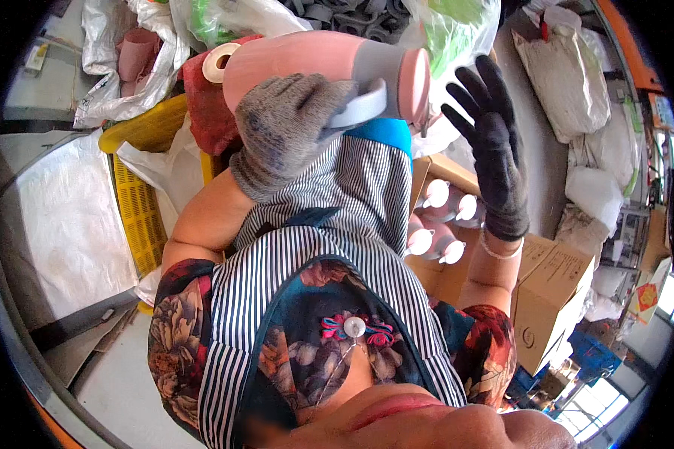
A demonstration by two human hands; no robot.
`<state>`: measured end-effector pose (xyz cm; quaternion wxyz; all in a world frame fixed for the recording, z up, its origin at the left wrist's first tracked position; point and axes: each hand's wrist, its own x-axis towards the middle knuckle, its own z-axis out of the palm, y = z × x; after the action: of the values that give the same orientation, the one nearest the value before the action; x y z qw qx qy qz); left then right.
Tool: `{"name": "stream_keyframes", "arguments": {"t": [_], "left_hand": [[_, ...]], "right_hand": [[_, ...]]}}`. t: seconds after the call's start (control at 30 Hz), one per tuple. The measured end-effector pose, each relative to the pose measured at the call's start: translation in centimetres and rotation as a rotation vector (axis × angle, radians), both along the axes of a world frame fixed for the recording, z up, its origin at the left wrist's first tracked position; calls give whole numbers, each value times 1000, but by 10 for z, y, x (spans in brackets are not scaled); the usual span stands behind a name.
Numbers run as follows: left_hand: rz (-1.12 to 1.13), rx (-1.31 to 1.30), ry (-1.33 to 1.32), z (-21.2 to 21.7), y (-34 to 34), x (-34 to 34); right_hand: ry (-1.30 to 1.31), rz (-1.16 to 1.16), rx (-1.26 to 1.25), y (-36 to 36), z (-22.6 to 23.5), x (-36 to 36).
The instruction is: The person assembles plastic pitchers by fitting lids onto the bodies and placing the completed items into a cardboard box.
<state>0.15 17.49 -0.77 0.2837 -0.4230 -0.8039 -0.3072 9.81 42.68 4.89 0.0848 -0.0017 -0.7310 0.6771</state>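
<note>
Looking down from the head camera, the person has a large pink bottle (314,63) lifted up in front of the chest, lying nearly on its side with its pink cap and grey collar pointing to the person's right. The left hand (288,127), in a grey knitted glove, is clamped around the bottle's pale grey handle (359,108) and carries the whole weight, forearm bent up from the elbow. The right hand (490,142), in a dark glove, is held up just beside the cap with its fingers spread wide, gripping nothing and not touching the bottle as far as I can tell. Below it, an open cardboard box (554,277) already holds several bottles of the same kind, their white caps (436,193) showing, with room seemingly left, so the packing looks partly done and this bottle is not yet in. A yellow plastic crate (138,209) stands at the person's left.
</note>
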Motion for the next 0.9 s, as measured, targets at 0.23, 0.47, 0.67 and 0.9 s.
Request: {"name": "stream_keyframes", "arguments": {"t": [0.23, 0.47, 0.67, 0.9], "left_hand": [[-526, 168, -727, 13, -8, -20], [-881, -342, -1326, 20, -8, -63], [-602, -134, -1149, -8, -22, -71], [-481, -251, -1033, -21, -25, -72]], "right_hand": [[854, 114, 1175, -12, -28, -16], [1337, 914, 1260, -20, -17, -16], [1093, 530, 1045, -14, -10, -16], [524, 271, 547, -14, -70, -12]]}}
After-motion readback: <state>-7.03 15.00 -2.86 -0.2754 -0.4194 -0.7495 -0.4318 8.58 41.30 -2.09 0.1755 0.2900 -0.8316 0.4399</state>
